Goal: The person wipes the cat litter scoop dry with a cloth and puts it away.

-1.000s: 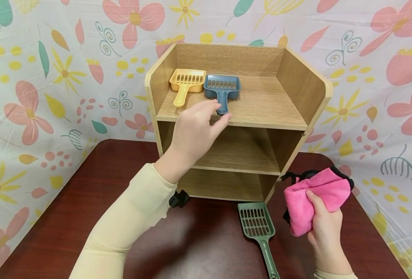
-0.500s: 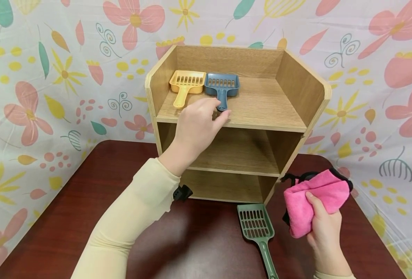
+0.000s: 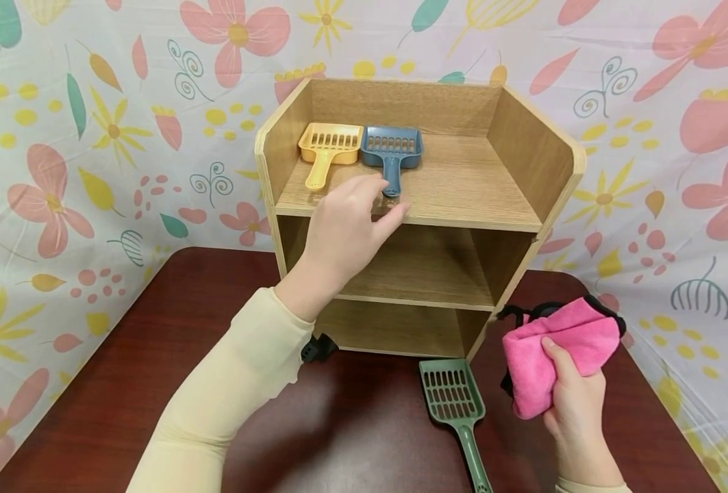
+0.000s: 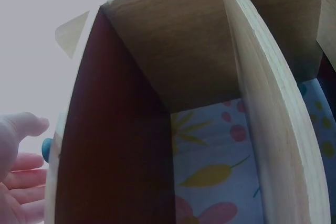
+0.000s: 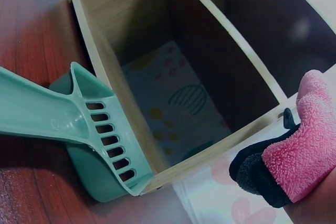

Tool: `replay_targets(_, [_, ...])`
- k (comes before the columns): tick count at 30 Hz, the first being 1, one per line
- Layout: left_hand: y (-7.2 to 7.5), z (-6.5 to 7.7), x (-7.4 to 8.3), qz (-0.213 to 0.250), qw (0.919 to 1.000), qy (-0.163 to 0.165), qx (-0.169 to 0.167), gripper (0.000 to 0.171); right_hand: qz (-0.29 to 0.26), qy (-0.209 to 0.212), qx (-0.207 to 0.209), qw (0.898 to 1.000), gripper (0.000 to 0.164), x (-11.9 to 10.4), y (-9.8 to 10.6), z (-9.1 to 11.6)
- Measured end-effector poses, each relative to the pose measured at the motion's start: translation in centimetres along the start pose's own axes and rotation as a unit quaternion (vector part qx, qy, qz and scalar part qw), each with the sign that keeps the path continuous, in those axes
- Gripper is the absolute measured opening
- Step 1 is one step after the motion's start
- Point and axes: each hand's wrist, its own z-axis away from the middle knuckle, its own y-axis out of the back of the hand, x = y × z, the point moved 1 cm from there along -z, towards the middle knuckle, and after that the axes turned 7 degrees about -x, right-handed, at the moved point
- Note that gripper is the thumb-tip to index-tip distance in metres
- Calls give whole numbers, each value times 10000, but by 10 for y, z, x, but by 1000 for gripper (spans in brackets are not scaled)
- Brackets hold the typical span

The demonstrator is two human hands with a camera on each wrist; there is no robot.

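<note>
My left hand (image 3: 345, 233) is at the front edge of the top shelf, thumb and index finger spread apart around the handle end of a blue litter scoop (image 3: 392, 145). In the left wrist view, a bit of the blue handle (image 4: 46, 149) shows past the shelf's edge, with the thumb and fingers apart beside it. A yellow litter scoop (image 3: 331, 140) lies just left of the blue one. At the right, my right hand (image 3: 579, 404) grips a folded pink plush cloth (image 3: 548, 359) with black trim, thumb on top. A green litter scoop (image 3: 453, 394) lies on the table between the hands.
A wooden shelf unit (image 3: 499, 171) with raised sides and two lower compartments stands on the dark red table (image 3: 216, 322). The green scoop's head lies against its front base. A flower-patterned sheet (image 3: 123, 103) hangs behind and at both sides.
Hardly anything differs. My left hand stays by the blue handle with only slight shifts, and my right hand keeps holding the pink cloth in place.
</note>
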Motion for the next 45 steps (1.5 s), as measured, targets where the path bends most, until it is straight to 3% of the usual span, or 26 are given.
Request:
replay_targets(9, [10, 20, 7, 193, 9962, -453, 719, 21, 275, -158, -179, 9993, 34, -6, 1, -1])
replay_targets(14, [9, 35, 9, 392, 9938, -641, 818, 21, 441, -259, -233, 9984, 35, -8, 1, -1])
replay_targets(24, [-7, 66, 7, 679, 9967, -293, 335, 25, -202, -56, -430, 9989, 25, -9, 4, -4])
replay_targets(32, [-22, 87, 4, 914, 9955, 185, -167, 31, 174, -145, -359, 9991, 27, -11, 5, -4])
replay_targets(45, [-45, 113, 1, 1306, 9867, 529, -806, 37, -44, -80, -583, 9983, 29, -14, 8, -4])
